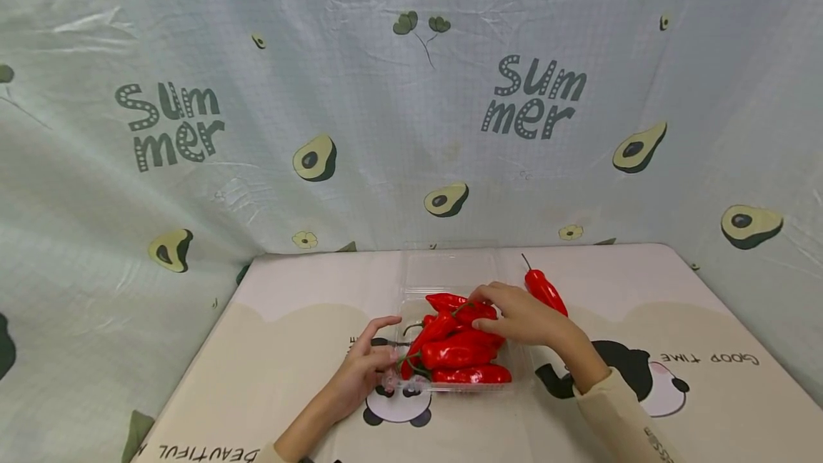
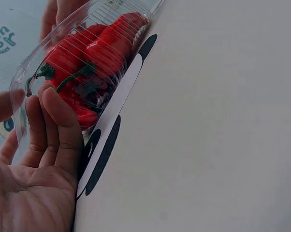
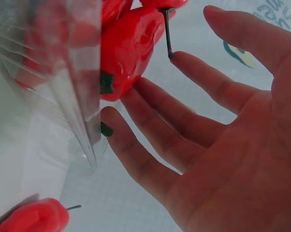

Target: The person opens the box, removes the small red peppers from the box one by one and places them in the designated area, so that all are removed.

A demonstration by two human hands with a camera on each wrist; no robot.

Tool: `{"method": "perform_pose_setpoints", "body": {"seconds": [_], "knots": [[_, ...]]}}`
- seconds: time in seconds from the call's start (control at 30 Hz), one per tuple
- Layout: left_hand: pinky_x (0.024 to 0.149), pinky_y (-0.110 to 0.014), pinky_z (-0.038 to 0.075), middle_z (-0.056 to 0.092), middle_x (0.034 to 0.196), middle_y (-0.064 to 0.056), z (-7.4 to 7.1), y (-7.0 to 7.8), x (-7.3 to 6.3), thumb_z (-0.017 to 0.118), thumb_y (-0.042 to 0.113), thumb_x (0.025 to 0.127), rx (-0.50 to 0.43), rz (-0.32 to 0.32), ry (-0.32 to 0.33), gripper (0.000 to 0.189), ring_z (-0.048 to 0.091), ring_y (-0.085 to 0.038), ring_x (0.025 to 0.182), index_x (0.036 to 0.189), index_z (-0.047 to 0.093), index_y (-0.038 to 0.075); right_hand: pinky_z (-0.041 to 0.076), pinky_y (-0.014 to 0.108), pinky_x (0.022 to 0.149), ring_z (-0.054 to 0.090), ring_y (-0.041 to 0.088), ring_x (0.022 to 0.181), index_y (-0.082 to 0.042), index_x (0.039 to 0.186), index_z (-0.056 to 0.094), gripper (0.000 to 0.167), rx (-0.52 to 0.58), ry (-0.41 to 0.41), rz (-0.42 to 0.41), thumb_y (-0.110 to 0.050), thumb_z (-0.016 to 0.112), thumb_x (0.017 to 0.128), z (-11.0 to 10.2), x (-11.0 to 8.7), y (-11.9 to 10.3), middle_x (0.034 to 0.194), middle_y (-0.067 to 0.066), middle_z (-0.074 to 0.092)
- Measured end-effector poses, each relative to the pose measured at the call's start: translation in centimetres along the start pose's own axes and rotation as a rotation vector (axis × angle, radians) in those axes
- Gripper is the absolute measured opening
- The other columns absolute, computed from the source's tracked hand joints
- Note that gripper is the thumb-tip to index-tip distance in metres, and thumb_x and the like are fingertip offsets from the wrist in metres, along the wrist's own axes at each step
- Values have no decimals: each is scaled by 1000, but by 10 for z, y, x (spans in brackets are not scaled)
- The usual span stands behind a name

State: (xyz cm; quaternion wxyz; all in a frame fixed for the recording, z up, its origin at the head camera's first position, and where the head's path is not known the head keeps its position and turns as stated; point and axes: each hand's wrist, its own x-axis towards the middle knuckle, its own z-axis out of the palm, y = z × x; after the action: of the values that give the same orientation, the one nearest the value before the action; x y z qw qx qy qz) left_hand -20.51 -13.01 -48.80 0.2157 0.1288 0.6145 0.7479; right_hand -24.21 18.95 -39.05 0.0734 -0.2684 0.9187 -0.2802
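Several glossy red peppers [image 1: 456,352] with green stems lie heaped in a clear plastic box [image 1: 511,386]. At the box's left side is my left hand [image 1: 360,370]. Its fingertips meet the clear wall in the left wrist view, the fingers [image 2: 63,125] held fairly straight. My right hand [image 1: 521,313] reaches over the back right of the heap. In the right wrist view its fingers [image 3: 160,145] are spread and extended, with tips against a pepper [image 3: 128,48] and one at the end of a thin dark stem [image 3: 168,36].
One more red pepper [image 1: 545,293] lies on the tabletop behind the right wrist. The box's clear lid [image 1: 450,268] is folded back toward the wall. A cloth with panda drawings [image 1: 398,409] covers the table, and an avocado-print curtain [image 1: 386,127] hangs around it.
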Motion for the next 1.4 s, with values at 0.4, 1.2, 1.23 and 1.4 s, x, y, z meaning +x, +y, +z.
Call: {"method": "perform_pose_setpoints", "body": {"seconds": [0.4,1.2,1.23,1.4], "knots": [[68,-25,50,62,74,10,1,3,-1,53,11,100,-10,-9,12,63,55,-6,69,157,26,13,61,43,87,64,26,113,-11,128,65,42,-16,-18,14,-26,76,91,5,2,2,125,8,69],[68,-25,51,60,71,10,-1,2,-1,52,9,101,-8,-2,-5,65,54,-6,66,159,22,9,62,38,84,66,27,111,-10,131,60,49,39,-31,14,-16,80,87,10,9,11,123,11,70],[68,-25,51,60,71,10,-1,2,-1,52,9,101,-7,-2,-5,65,54,-6,66,159,22,9,62,38,84,66,27,111,-10,131,60,49,40,-28,13,-15,80,86,11,9,12,123,11,70],[68,-25,51,60,72,11,-1,2,-1,52,11,101,3,-3,-5,64,54,-6,68,159,23,11,63,37,80,67,26,108,-11,131,61,50,39,-18,25,-13,81,86,12,10,14,121,12,71]]}}
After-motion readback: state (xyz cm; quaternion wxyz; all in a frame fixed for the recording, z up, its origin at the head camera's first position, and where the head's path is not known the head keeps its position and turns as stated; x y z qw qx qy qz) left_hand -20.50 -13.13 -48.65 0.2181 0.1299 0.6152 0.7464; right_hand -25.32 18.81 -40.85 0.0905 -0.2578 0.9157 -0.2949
